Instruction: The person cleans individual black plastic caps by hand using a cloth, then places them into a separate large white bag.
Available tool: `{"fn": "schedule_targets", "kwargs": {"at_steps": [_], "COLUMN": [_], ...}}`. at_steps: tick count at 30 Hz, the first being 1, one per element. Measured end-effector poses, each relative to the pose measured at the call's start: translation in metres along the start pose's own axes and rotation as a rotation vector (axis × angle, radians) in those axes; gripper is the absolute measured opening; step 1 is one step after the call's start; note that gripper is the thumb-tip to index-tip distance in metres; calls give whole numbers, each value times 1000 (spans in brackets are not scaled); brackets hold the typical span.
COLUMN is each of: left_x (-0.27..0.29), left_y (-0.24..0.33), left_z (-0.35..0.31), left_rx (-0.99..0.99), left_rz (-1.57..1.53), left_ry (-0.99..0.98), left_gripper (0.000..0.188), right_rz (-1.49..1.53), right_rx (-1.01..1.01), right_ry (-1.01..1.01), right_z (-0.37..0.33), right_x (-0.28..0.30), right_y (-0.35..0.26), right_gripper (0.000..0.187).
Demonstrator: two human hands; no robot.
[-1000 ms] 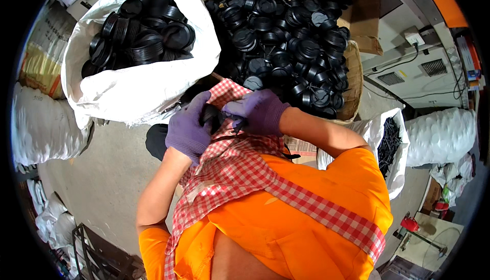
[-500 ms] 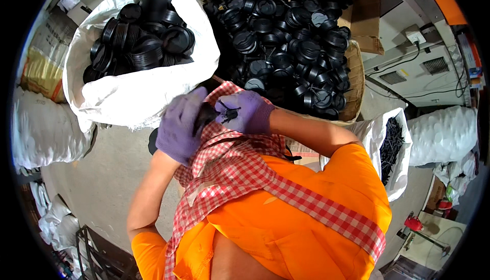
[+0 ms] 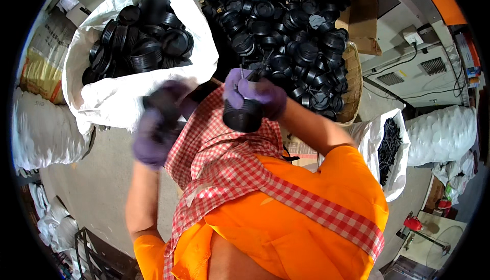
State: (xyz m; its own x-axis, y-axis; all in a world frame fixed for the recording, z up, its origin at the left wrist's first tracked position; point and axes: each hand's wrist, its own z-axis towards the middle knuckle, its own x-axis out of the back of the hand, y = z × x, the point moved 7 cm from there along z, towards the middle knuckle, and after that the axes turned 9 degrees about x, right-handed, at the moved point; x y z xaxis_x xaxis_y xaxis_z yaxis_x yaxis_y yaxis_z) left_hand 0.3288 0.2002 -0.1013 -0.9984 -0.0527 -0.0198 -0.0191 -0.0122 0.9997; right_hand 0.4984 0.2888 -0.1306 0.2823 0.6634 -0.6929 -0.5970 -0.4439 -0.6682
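Note:
My right hand (image 3: 260,96), in a purple work glove, is closed around a black round plastic cap (image 3: 243,116) with ridged sides. Thin black plastic stems (image 3: 259,68) stick up between its fingers. To the left, my left hand (image 3: 153,139), gloved the same way, is smeared by motion in front of the white sack's lower edge. It grips a dark round plastic cap (image 3: 164,105), whose details are blurred. The white sack (image 3: 127,101) holds many similar black ridged caps (image 3: 145,53). Beyond my right hand lies a big heap of black caps (image 3: 286,35).
A cardboard edge (image 3: 353,83) borders the heap on the right. A smaller white sack of thin black pieces (image 3: 390,144) stands at my right, beside a full white bag (image 3: 444,134). Another full white sack (image 3: 48,132) stands at far left. My lap is covered by a red checked apron (image 3: 224,152).
My hands, close together before, are now apart. The left has swung left toward the white sack with a dark cap; a black cap now shows below my right hand.

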Motion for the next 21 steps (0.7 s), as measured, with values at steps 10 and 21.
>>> {"fn": "schedule_targets", "kwargs": {"at_steps": [10, 21], "left_x": [-91, 139], "left_y": [12, 106], "left_z": [21, 83], "left_rx": [-293, -539], "left_rz": [829, 1216], "left_ry": [42, 644], "left_gripper": [46, 48], "right_rz": [-1277, -2156], "right_rx": [377, 792], "right_ry": [446, 1510], "right_z": [9, -288], "right_x": [34, 109], "right_y": [-32, -282], "right_gripper": [21, 28]}}
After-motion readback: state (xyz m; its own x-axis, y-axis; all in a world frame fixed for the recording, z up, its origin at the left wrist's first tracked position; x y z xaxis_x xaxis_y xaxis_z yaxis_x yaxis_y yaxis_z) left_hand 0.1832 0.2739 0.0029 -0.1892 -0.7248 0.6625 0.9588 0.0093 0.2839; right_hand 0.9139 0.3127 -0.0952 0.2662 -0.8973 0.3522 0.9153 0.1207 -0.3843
